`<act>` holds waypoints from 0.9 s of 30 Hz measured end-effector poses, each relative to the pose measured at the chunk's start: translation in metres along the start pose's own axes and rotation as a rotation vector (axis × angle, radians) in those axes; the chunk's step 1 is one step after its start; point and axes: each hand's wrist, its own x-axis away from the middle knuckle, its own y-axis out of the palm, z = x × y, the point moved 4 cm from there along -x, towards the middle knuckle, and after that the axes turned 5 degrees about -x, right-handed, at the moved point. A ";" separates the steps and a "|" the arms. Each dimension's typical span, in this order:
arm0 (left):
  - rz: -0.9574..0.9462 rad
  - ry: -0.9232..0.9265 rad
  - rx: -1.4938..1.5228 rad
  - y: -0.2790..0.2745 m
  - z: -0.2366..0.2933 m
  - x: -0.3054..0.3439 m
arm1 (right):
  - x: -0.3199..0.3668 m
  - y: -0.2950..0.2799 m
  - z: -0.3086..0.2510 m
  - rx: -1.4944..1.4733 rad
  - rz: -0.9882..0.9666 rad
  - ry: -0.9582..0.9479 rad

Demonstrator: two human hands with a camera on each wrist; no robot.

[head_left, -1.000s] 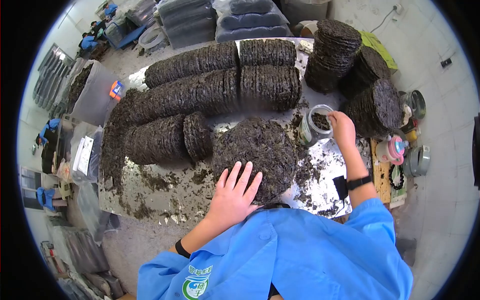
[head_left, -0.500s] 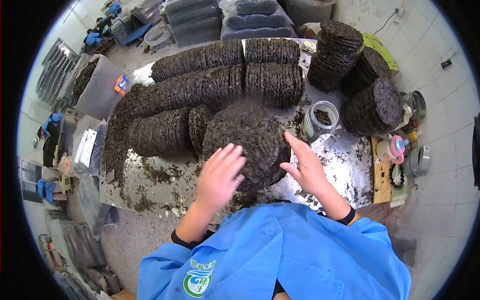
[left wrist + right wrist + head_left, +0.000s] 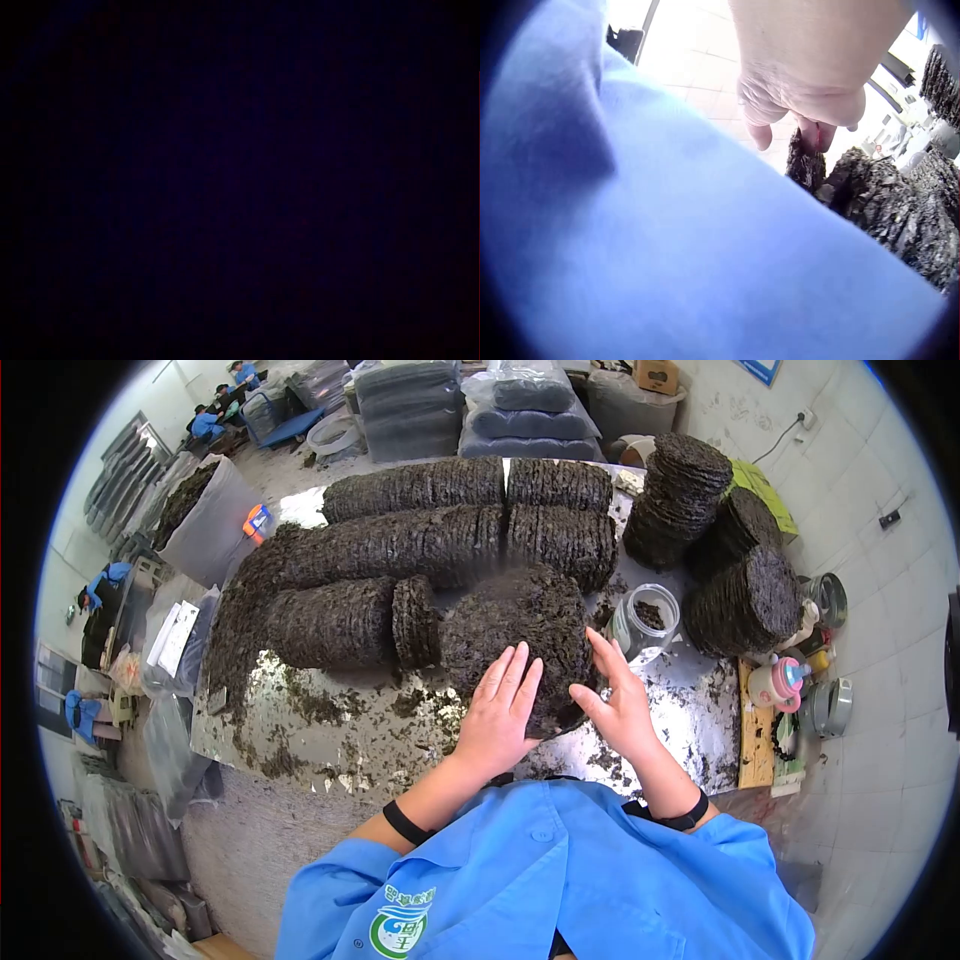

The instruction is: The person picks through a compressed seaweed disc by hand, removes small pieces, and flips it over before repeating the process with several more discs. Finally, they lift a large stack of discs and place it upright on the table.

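Observation:
A stack of round dried seaweed cakes (image 3: 515, 615) stands at the table's near side, its dark rough top facing up. Flat across the near part of that top lies my left hand (image 3: 500, 710), fingers straight. My right hand (image 3: 622, 705) is at the stack's right edge, fingers extended and thumb spread apart from them. In the right wrist view a blue sleeve (image 3: 705, 247) covers much of the picture, with the right hand (image 3: 802, 71) above dark seaweed (image 3: 900, 210). The left wrist view is almost black. Just beyond the right hand stands a clear jar (image 3: 622, 628) with seaweed scraps inside.
Long rows of seaweed cakes (image 3: 400, 545) lie across the metal table (image 3: 330, 740), which is strewn with crumbs. Tall stacks (image 3: 680, 500) stand at the right back. A pink cup (image 3: 775, 685) sits near the right edge. Bagged bundles (image 3: 530, 425) are piled behind.
The right hand has come from the jar back to the stack's right edge. The left hand, blurred half a second ago, now lies flat on top. The view has shifted slightly.

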 end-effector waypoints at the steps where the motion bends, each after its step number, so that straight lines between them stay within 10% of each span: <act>1: 0.011 0.027 -0.036 -0.001 0.001 0.000 | 0.002 -0.001 -0.010 0.022 0.019 -0.042; 6: 0.199 0.066 0.087 -0.024 -0.003 0.000 | 0.004 0.011 -0.016 -0.612 0.085 -0.089; 8: 0.328 0.088 0.159 -0.048 -0.016 0.005 | -0.001 0.019 0.002 -0.023 -0.142 0.036; 9: 0.423 0.023 0.181 -0.064 -0.022 0.006 | 0.001 0.022 -0.012 0.291 -0.164 -0.215; 18: 0.681 -0.280 0.243 -0.113 -0.042 0.015 | 0.000 0.032 -0.011 0.423 -0.175 -0.488; 27: -0.043 0.054 0.244 -0.062 -0.025 0.007 | -0.004 0.033 0.001 0.610 -0.282 -0.407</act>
